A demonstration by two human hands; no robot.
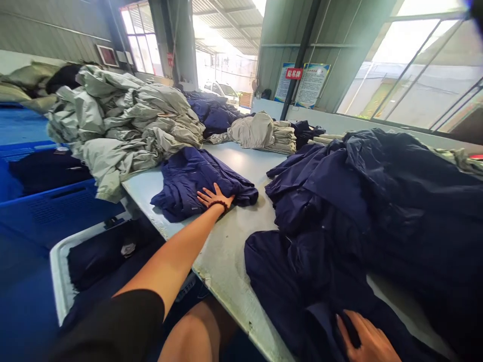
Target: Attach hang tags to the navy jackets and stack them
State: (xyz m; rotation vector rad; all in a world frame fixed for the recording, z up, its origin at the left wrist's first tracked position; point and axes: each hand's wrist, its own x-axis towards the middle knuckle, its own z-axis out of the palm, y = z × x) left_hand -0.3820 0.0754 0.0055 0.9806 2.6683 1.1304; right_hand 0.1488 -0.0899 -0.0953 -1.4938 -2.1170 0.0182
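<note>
My left hand [217, 197], a dark beaded bracelet at its wrist, lies with fingers spread on a folded navy garment [192, 183] on the table. Close to the bottom edge, my right hand [364, 338] is on the sleeve-like lower part of another navy garment [294, 276]. A dark fold of that cloth shows between its thumb and fingers, which look closed on it. The fingertips are partly hidden by fabric. This garment runs into a large heap of navy clothing [411, 201] on the right side of the table.
A tall pile of grey-green garments [124, 110] covers the table's far left. Folded beige garments [264, 131] lie at the back. Blue crates [49, 206] and a white-rimmed bin [60, 271] holding dark clothing stand left of the pale tabletop [230, 251]. My knee [192, 332] is beside the table edge.
</note>
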